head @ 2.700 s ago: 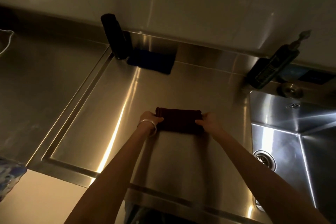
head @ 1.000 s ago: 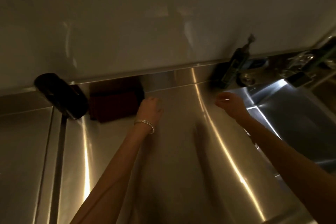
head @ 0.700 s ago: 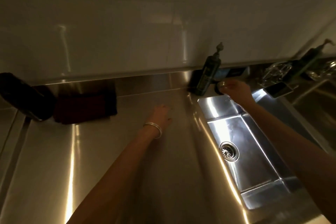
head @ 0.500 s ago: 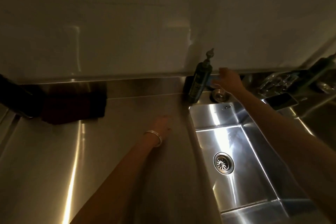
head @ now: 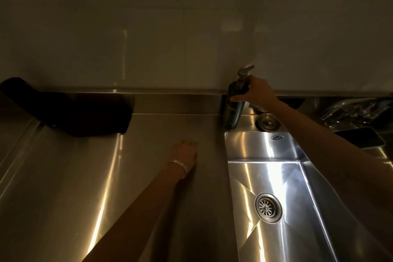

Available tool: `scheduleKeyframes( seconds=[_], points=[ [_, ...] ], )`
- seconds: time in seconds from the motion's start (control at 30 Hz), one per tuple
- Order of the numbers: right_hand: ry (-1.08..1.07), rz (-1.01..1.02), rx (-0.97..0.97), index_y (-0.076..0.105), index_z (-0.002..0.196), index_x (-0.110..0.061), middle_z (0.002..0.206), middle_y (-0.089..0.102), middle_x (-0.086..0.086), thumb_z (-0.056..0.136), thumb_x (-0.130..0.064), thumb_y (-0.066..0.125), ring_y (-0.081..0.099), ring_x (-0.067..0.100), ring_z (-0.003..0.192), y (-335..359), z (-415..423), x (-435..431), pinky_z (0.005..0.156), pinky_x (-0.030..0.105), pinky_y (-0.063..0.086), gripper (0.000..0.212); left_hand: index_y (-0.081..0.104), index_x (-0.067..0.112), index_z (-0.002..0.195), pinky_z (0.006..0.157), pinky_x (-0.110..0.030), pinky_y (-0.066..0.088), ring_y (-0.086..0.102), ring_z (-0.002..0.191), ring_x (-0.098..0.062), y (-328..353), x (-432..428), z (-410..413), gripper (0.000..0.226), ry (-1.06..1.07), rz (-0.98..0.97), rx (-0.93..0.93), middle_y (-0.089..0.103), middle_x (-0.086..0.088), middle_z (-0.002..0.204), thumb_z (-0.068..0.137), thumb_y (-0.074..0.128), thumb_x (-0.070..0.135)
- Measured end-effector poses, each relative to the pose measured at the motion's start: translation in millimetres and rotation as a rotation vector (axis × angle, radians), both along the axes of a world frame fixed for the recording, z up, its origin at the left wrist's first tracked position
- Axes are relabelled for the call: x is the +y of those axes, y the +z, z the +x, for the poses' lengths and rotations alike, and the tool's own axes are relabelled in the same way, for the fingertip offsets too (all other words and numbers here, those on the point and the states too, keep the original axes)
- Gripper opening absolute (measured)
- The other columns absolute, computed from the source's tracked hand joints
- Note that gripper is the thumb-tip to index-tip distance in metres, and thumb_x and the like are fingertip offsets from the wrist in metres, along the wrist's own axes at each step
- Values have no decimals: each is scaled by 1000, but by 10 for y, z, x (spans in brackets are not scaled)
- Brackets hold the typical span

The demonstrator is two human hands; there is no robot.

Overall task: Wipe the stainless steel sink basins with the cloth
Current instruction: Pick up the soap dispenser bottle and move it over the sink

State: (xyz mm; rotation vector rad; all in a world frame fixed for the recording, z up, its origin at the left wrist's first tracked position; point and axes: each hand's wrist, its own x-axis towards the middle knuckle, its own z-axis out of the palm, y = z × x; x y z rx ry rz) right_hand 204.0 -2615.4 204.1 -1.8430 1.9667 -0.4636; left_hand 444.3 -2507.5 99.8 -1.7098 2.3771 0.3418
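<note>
The stainless steel sink basin [head: 265, 151] lies at the right, with a round drain [head: 268, 207] in its floor. A dark folded cloth [head: 100, 117] rests on the drainboard against the back ledge at the far left, away from both hands. My left hand [head: 185, 152] lies flat on the steel counter just left of the basin, holding nothing. My right hand [head: 256, 91] grips the neck of a dark pump soap bottle [head: 232, 108] standing at the basin's back left corner.
A dark cylinder [head: 23, 95] lies beside the cloth at the far left. A round metal fitting [head: 268, 123] sits behind the basin. A dark flat device [head: 361, 137] and clear plastic wrap [head: 350, 112] are at the back right. A tiled wall rises behind.
The cloth was set down at the back left and both hands left it. My right hand reached past the basin and closed on the soap bottle. My view swung right to the sink.
</note>
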Motion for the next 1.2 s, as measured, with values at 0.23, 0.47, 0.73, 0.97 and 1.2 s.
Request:
scheduleKeyframes(
  seconds=[0.23, 0.47, 0.73, 0.97, 1.2],
  points=[
    [80, -104, 58, 53, 113, -13, 107, 62, 4, 63, -60, 76, 59, 22, 94, 266, 563, 293, 72, 29, 41, 73, 21, 9, 146, 111, -37, 20, 30, 135, -29, 212, -160, 128, 66, 67, -2, 163, 29, -14, 150, 93, 49, 38],
    [181, -95, -62, 57, 106, -15, 97, 60, 0, 60, -61, 76, 58, 17, 86, 555, 1501, 494, 76, 33, 50, 68, 51, 13, 124, 79, -24, 37, 58, 108, -29, 382, -147, 634, 66, 330, 21, 795, 61, -11, 120, 67, 82, 28],
    [318, 17, -49, 56, 116, -13, 104, 55, 8, 69, -56, 74, 53, 20, 96, 489, 2535, 248, 79, 32, 46, 66, 51, 14, 118, 77, -34, 48, 61, 102, -28, 198, -389, 1518, 71, 524, -85, 755, 64, -9, 113, 60, 85, 36],
    [297, 14, 29, 58, 101, -12, 93, 58, 6, 70, -46, 78, 58, 21, 84, 262, 3170, -143, 69, 31, 48, 50, 44, 10, 119, 81, -43, 48, 51, 110, -32, -22, -844, 1926, 75, 548, -35, 579, 59, -12, 115, 64, 81, 45],
    [280, 21, 39, 59, 90, -13, 88, 52, 2, 65, -32, 82, 56, 19, 81, 102, 3330, -479, 62, 24, 39, 39, 49, 9, 112, 79, -41, 49, 60, 102, -35, -127, -1153, 2107, 58, 562, -44, 662, 62, -15, 112, 70, 78, 37]
  ],
)
